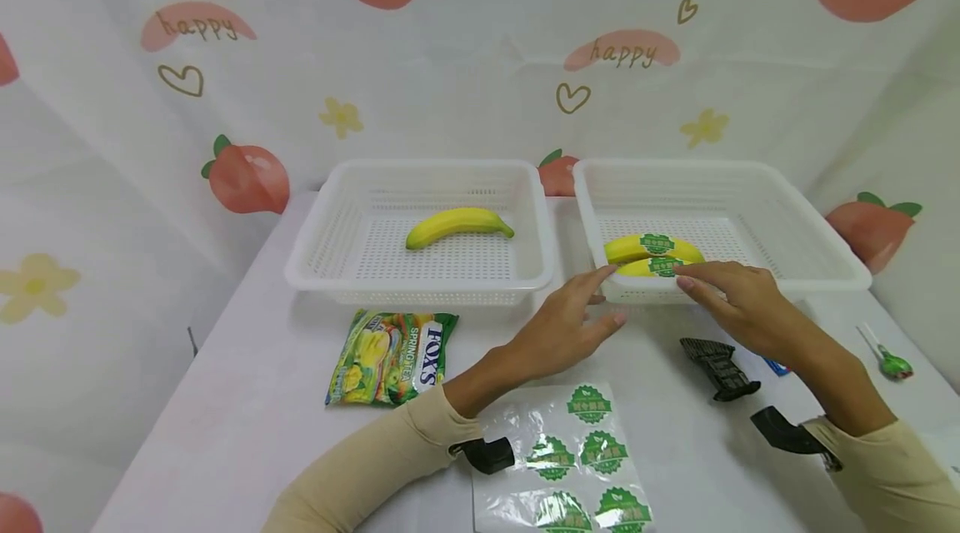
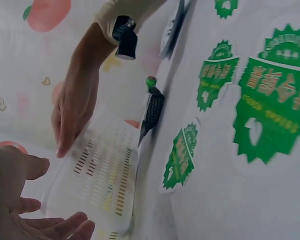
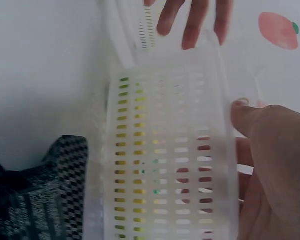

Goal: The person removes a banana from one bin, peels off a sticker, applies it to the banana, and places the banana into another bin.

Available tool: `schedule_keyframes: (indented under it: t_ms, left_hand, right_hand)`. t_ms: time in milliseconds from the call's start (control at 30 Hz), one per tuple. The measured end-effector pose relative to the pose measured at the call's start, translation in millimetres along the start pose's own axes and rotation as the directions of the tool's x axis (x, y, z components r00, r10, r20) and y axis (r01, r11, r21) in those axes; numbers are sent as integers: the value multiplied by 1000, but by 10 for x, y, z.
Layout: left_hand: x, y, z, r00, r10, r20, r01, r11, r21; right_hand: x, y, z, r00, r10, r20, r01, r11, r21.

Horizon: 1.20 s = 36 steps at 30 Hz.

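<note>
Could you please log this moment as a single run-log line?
left hand: open, at right basket front | right hand: open, over stickered bananas | left basket: one plain banana | sticker sheet: near edge

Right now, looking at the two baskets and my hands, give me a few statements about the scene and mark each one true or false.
1. The left basket holds one banana with no sticker showing. True.
2. The bananas in the right basket carry red stickers. False: both stickered bananas carry green stickers.
3. The left hand has a closed grip on a banana. False: its fingers are stretched out by the right basket's front edge and hold nothing.
4. The right hand reaches over the right basket's front rim beside the stickered bananas. True.
5. The candy packet lies inside the left basket. False: it lies on the table in front of that basket.
</note>
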<state>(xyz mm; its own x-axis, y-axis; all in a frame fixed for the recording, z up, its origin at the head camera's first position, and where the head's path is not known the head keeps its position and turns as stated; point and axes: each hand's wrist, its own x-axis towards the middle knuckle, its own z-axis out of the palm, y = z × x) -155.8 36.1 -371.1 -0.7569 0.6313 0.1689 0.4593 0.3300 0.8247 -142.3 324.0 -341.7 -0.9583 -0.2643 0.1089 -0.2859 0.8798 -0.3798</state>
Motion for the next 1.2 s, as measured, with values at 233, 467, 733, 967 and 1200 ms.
schedule_keyframes:
  t_ms: [233, 467, 733, 967, 1200]
  left_hand:
    - [-324, 10, -159, 977, 210, 35, -213, 948, 236]
    - [-679, -90, -533, 907, 410, -97, -325, 828, 457]
    - [-946, -347, -916, 874, 400, -275, -155, 766, 624]
    - [-1034, -500, -1124, 875, 299, -381, 50, 726, 686]
    - [-1045, -558, -1174, 885, 240, -400, 105, 733, 672]
  right_hand:
    - [-11, 3, 63, 999, -10, -40, 9, 1000, -28]
    - [-28, -15, 64, 998, -26, -58, 24, 999, -32]
    - [-13, -18, 80, 998, -25, -58, 22, 999, -39]
    - [-17, -8, 80, 999, -11, -45, 9, 999, -31]
    - [11, -48, -13, 999, 42, 16, -43, 998, 51]
